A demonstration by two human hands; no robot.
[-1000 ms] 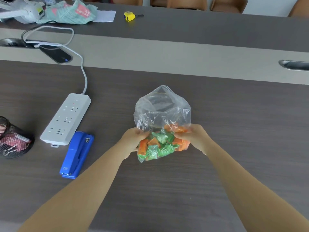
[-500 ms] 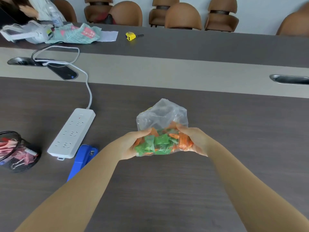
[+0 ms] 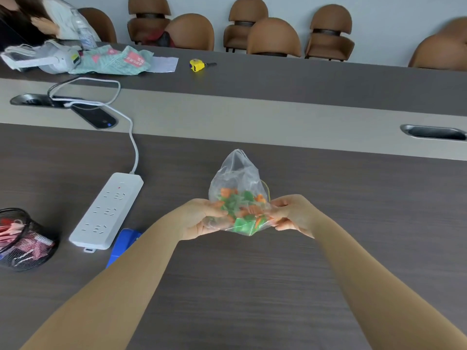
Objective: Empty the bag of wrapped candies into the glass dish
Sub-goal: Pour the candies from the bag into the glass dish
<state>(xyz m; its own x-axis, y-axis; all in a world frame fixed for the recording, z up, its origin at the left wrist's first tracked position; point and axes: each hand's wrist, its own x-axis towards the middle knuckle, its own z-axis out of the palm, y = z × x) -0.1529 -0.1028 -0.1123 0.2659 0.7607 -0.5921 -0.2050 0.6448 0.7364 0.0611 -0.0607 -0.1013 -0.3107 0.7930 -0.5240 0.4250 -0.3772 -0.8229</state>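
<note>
A clear plastic bag (image 3: 237, 173) with several green and orange wrapped candies (image 3: 241, 208) inside is held above the dark table. My left hand (image 3: 199, 218) grips the bag's lower left side. My right hand (image 3: 293, 213) grips its lower right side. The bag's upper part puffs up to a gathered tip pointing away from me. No glass dish is in view.
A white power strip (image 3: 107, 212) with its cable lies to the left, a blue stapler (image 3: 123, 242) beside it, partly behind my left forearm. A black mesh cup (image 3: 22, 241) of clips stands at the far left. A phone (image 3: 94, 117), yellow tape measure (image 3: 195, 64), headset and cloth lie further back. Brown chairs line the far side.
The bag has risen off the table in both hands, and its top has gathered into a peak. The head camera has tilted up, showing more of the far chairs.
</note>
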